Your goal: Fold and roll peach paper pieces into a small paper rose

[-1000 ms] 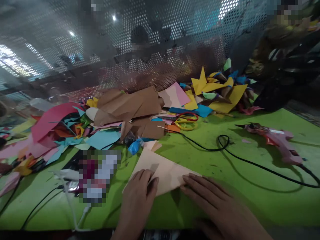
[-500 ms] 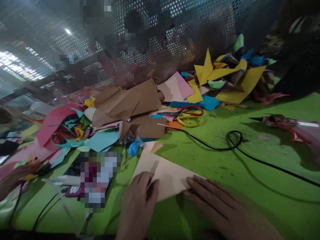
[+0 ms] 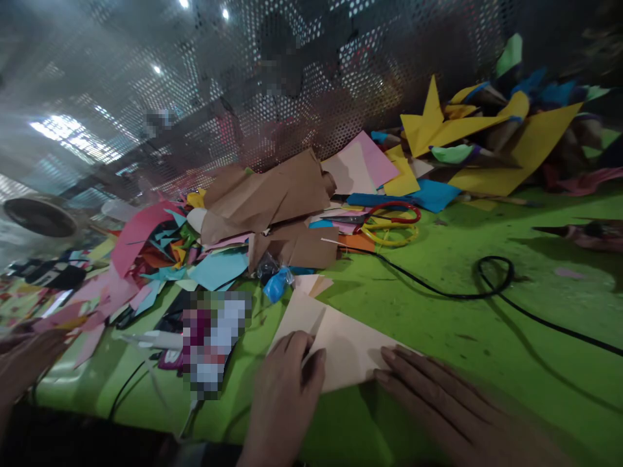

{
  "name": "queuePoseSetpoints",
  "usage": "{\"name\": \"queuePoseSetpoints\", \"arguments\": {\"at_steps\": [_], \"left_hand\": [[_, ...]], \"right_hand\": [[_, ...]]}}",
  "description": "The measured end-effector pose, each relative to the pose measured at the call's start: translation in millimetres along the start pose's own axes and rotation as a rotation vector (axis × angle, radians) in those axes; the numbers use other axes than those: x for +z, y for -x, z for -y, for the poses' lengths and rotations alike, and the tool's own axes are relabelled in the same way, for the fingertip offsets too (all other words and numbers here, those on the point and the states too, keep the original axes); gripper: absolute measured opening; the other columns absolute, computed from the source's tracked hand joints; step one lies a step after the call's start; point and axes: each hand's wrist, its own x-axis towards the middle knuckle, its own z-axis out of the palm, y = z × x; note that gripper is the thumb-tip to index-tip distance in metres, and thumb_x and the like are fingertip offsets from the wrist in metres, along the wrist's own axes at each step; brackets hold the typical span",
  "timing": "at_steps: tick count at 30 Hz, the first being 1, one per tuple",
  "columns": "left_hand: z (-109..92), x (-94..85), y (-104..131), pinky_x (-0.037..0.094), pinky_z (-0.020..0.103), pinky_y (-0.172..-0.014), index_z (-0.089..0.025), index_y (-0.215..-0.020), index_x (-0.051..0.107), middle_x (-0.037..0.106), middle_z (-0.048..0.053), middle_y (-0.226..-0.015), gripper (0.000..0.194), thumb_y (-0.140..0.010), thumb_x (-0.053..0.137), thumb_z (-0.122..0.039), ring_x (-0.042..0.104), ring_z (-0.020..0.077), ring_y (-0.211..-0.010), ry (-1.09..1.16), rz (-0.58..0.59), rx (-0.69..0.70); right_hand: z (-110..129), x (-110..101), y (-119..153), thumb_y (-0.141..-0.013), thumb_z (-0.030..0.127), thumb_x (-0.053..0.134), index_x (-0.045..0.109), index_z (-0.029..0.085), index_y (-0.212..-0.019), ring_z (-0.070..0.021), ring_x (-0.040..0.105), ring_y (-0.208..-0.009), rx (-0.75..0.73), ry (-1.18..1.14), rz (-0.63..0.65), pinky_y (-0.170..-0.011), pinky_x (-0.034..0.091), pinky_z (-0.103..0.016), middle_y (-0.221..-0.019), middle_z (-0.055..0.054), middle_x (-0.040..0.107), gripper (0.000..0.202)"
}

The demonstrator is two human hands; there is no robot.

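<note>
A folded sheet of cream paper [image 3: 348, 353] lies on the green tabletop [image 3: 438, 324] in front of me, with a crease line near its left side. My left hand [image 3: 288, 389] has its fingers curled over the paper's left part, thumb bent beside them; the fingertips are partly hidden. On the right corner of the sheet, my right hand [image 3: 433, 395] lies flat with fingers stretched out and close together. Just behind the sheet are small cream paper pieces [image 3: 311, 284] and a blue plastic scrap [image 3: 277, 285].
Brown paper [image 3: 272, 194], scissors with red and yellow handles [image 3: 392, 224] and yellow paper shapes [image 3: 525, 149] lie along a perforated metal screen [image 3: 311, 84]. A black cable [image 3: 438, 295] crosses at right, near a glue gun [image 3: 594, 235]. Another person's hand [image 3: 36, 357] is at far left.
The view has swung left, so everything sits further right in the picture. Both hands stay on the paper in much the same pose. The other person's hand at left has shifted slightly.
</note>
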Motion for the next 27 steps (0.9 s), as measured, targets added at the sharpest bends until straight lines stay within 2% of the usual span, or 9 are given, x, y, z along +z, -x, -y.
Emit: {"name": "queuePoseSetpoints", "arguments": {"at_steps": [6, 11, 18, 25, 27], "left_hand": [[-1.0, 0.5, -1.1, 0.041, 0.033, -0.067, -0.021, -0.083, 0.054, 0.063, 0.005, -0.081, 0.013, -0.091, 0.047, -0.029, 0.061, 0.0238, -0.079, 0.016, 0.030, -0.032], [-1.6, -0.4, -4.1, 0.040, 0.032, -0.068, -0.021, -0.082, 0.055, 0.063, 0.004, -0.080, 0.010, -0.089, 0.050, -0.027, 0.061, 0.0229, -0.079, 0.002, 0.043, -0.055], [-3.0, -2.0, -6.0, 0.038, 0.031, -0.067, -0.021, -0.082, 0.056, 0.064, 0.004, -0.081, 0.010, -0.089, 0.051, -0.026, 0.061, 0.0224, -0.079, -0.028, 0.080, -0.081], [-3.4, -3.3, -5.7, 0.041, 0.033, -0.068, -0.021, -0.084, 0.055, 0.064, 0.004, -0.084, 0.010, -0.091, 0.050, -0.026, 0.062, 0.0231, -0.081, -0.025, 0.093, -0.066], [-2.0, -1.2, -4.8, 0.044, 0.034, -0.069, -0.021, -0.089, 0.056, 0.064, 0.004, -0.085, 0.008, -0.091, 0.050, -0.026, 0.062, 0.0229, -0.082, -0.004, 0.070, -0.044]], "right_hand": [[-1.0, 2.7, -0.5, -0.085, 0.042, 0.058, 0.038, 0.021, -0.151, -0.0269, 0.064, -0.117, 0.030, -0.071, -0.016, -0.079, 0.063, -0.037, -0.144, -0.002, 0.051, 0.072], [-1.1, 3.1, 0.3, -0.086, 0.041, 0.057, 0.031, 0.021, -0.154, -0.0270, 0.063, -0.118, 0.044, -0.085, -0.009, -0.078, 0.062, -0.038, -0.144, -0.002, 0.051, 0.075], [0.7, 1.1, -1.0, -0.083, 0.045, 0.058, 0.039, 0.016, -0.149, -0.0259, 0.065, -0.115, 0.011, 0.017, -0.023, -0.075, 0.063, -0.036, -0.144, -0.003, 0.051, 0.075], [2.2, -2.6, -5.5, -0.079, 0.038, 0.058, 0.044, 0.018, -0.147, -0.0255, 0.065, -0.116, 0.032, 0.020, -0.008, -0.077, 0.062, -0.035, -0.145, -0.001, 0.049, 0.072], [3.1, -4.3, -5.4, -0.078, 0.036, 0.059, 0.043, 0.019, -0.147, -0.0257, 0.063, -0.118, 0.049, 0.001, 0.009, -0.079, 0.062, -0.036, -0.145, -0.001, 0.049, 0.073]]}}
